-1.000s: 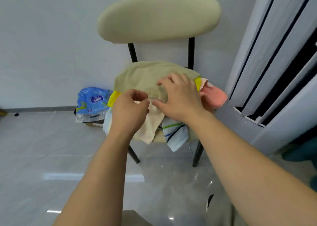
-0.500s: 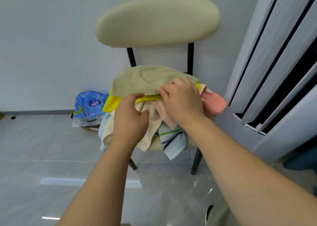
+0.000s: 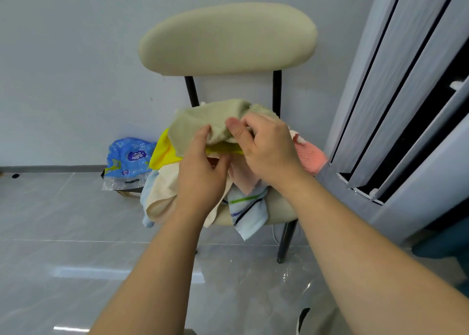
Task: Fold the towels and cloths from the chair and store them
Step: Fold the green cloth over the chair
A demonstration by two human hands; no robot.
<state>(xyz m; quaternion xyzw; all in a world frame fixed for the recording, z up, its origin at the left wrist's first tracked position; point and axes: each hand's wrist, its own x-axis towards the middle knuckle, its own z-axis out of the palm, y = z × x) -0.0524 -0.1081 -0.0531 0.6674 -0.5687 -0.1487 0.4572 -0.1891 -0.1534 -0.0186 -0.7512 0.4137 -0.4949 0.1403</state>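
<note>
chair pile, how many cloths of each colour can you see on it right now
olive green towel: 1
yellow cloth: 1
cream towel: 1
coral pink cloth: 1
pale pink cloth: 1
blue striped towel: 1
total: 6, plus a pale blue edge that may be a seventh

olive towel (image 3: pixel 203 121); yellow cloth (image 3: pixel 163 154); pink cloth (image 3: pixel 311 156); striped cloth (image 3: pixel 250 207)

Olive-green towel (image 3: pixel 203 118) was held bunched atop the pile; yellow cloth (image 3: pixel 165 154), cream towel (image 3: pixel 162 190), pink cloth (image 3: pixel 311 156) and striped cloth (image 3: pixel 250 207) were recorded heaped beneath it, overhanging the seat of the beige chair (image 3: pixel 228 37).
</note>
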